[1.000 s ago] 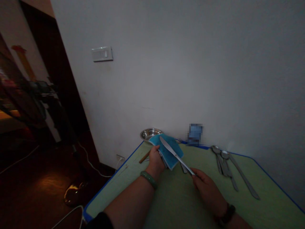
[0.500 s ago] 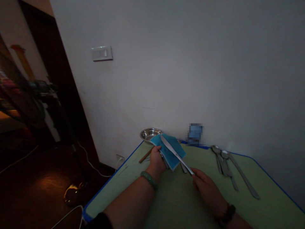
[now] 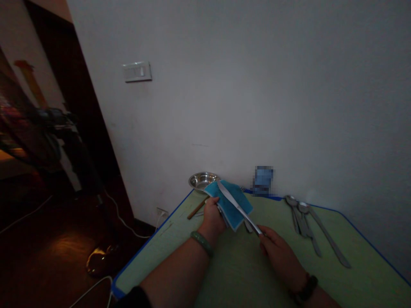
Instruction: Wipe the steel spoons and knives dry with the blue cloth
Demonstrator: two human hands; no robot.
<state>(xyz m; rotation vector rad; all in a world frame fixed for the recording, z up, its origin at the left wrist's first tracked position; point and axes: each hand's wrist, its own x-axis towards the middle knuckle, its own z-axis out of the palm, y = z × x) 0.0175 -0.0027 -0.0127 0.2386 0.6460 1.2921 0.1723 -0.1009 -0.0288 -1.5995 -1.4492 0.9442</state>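
Observation:
A blue cloth (image 3: 233,214) lies spread over my left hand (image 3: 213,216), whose thumb grips its near left edge; the other fingers are hidden beneath it. Across the top of the cloth rests a table knife (image 3: 236,204), its blade pointing away to the upper left. My right hand (image 3: 278,248) is closed around the knife's handle end. Behind the cloth stands a shiny metal bowl (image 3: 201,181) against the wall. A brown stick-like thing (image 3: 196,209) lies on the table left of my left hand. Fork tines (image 3: 243,188) peek out past the cloth's far edge.
On the right of the green table (image 3: 362,256) lie several spoons and other cutlery (image 3: 302,222), with a long-handled piece (image 3: 330,237) beside them. A blurred blue object (image 3: 263,179) leans by the wall (image 3: 224,107). At left are a standing fan (image 3: 54,117) and cords on the floor.
The cloth and my left hand have shifted slightly to the right. My right hand and the knife have hardly moved.

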